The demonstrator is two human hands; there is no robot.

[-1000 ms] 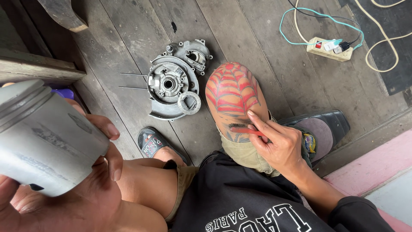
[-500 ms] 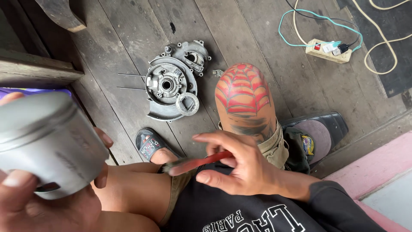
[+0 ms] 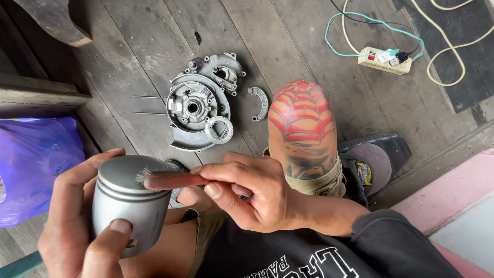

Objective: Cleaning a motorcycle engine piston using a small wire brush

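My left hand [image 3: 77,231] grips a grey metal piston [image 3: 128,203] upright at the lower left, fingers wrapped round its skirt. My right hand [image 3: 247,195] holds a small red-handled brush [image 3: 172,180] whose pale bristles rest on the piston's crown near the ring grooves. Both hands sit above my lap and bare thigh. My tattooed knee [image 3: 301,121] rises just right of the hands.
A grey engine crankcase cover [image 3: 198,105] with a loose ring and a curved brake shoe [image 3: 260,103] lies on the wooden plank floor ahead. A purple plastic bag [image 3: 36,164] sits at left. A power strip [image 3: 383,59] with cables lies far right; a black sandal [image 3: 381,159] is by my knee.
My right hand brought the red brush from my lap up to the piston's crown. My left hand lowered the piston and turned it more upright, further from the camera.
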